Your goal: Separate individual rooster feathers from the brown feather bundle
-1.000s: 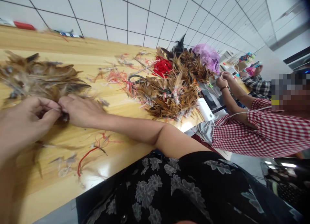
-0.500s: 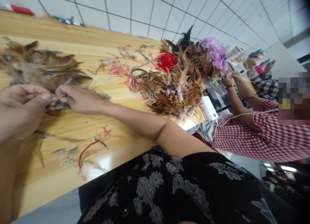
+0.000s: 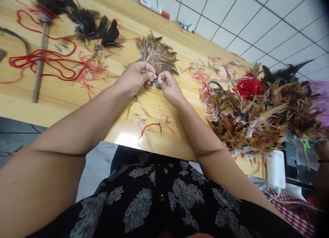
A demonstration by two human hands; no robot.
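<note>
A bunch of brown feathers [image 3: 158, 54] lies on the wooden table, its tips fanned away from me and its base toward my hands. At the left of that base, my left hand [image 3: 137, 77] is closed, thumb and fingers pinched together. My right hand [image 3: 171, 88] is closed as well, fingers curled at the base's right side, a small gap from the left fingertips. Whatever is pinched in either hand is too small to make out. Below them lie a short red cord [image 3: 149, 125] and a few loose feather scraps.
To the left are a stick [image 3: 39, 70], a looped red cord [image 3: 51, 61] and black feathers [image 3: 86, 25]. A large pile of brown feathers [image 3: 246, 121] with red yarn [image 3: 249, 87] fills the right, beside a white device [image 3: 276, 169]. Markers [image 3: 154, 7] lie near the tiled wall.
My view has swung left, so the black feathers and stick now show and the co-worker is mostly out of sight. Both hands stay at the feather bunch's base, with their fingertips slightly farther apart.
</note>
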